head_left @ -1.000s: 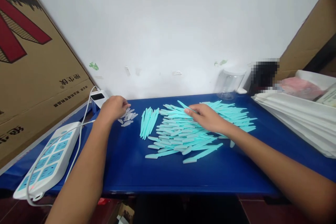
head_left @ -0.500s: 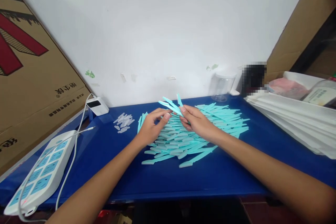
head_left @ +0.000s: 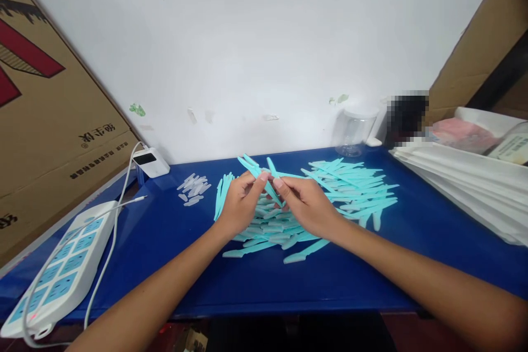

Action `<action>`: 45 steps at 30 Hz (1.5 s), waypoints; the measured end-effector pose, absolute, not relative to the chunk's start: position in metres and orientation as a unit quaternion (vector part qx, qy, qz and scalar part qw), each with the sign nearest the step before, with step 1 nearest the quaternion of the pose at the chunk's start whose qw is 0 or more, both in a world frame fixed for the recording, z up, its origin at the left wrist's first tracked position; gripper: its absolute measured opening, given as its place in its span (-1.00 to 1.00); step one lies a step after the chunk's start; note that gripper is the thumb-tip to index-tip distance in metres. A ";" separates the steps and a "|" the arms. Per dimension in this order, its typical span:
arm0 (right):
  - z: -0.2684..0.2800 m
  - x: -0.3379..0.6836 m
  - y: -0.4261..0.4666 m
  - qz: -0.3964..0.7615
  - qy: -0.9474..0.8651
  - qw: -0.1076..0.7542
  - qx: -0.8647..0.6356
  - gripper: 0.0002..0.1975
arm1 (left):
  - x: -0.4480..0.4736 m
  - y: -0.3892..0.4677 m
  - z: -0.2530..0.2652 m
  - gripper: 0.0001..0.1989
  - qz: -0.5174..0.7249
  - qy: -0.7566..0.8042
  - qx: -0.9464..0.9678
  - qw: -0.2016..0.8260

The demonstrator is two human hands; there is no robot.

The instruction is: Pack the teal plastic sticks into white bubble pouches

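Note:
Above the middle of a pile of turquoise eyebrow razors [head_left: 277, 226], my two hands meet. My left hand [head_left: 239, 206] pinches a couple of turquoise razors [head_left: 249, 164] between thumb and fingers, their ends pointing up and left. Closed around another razor [head_left: 270, 165], my right hand [head_left: 308, 201] almost touches the left thumb. How many razors each hand has is partly hidden by the fingers. Left of my left hand lies a neat row of razors [head_left: 223, 193]. Farther left is a small heap of translucent blade caps [head_left: 193, 188].
A white power strip [head_left: 61, 269] with cables lies at the left, below a white device with a dark screen [head_left: 152, 161]. A clear jar [head_left: 355, 131] stands by the wall. White stacked trays [head_left: 457, 192] are on the right, and a large cardboard box [head_left: 61, 126] leans left.
My left hand, formerly loose beside the razors, now grips some of them. My right hand has lowered slightly and come up against the left. The view has shifted a little.

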State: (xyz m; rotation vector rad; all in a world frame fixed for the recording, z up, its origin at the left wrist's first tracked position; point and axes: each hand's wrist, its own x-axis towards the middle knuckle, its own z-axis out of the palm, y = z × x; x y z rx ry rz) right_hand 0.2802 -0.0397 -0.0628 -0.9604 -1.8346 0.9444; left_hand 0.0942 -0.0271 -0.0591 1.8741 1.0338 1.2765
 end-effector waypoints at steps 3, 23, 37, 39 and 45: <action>-0.063 0.286 -0.035 0.211 -0.746 0.456 -0.436 -0.47 | 0.092 -0.024 -0.059 -0.55 0.488 0.398 0.685 0.367; -0.065 0.270 -0.049 0.204 -0.758 0.489 -0.381 -0.63 | 0.104 -0.037 -0.064 -0.53 0.424 0.378 0.610 0.553; -0.069 0.273 -0.046 0.178 -0.776 0.471 -0.379 -0.55 | 0.076 -0.019 -0.047 -0.46 0.424 0.419 0.685 0.419; -0.070 0.277 -0.041 0.167 -0.771 0.475 -0.390 -0.55 | 0.049 -0.008 -0.030 -0.44 0.322 0.450 0.733 0.395; -0.078 0.290 -0.017 0.183 -0.740 0.468 -0.447 -0.71 | -0.015 0.017 -0.016 -0.40 0.065 0.622 0.714 0.316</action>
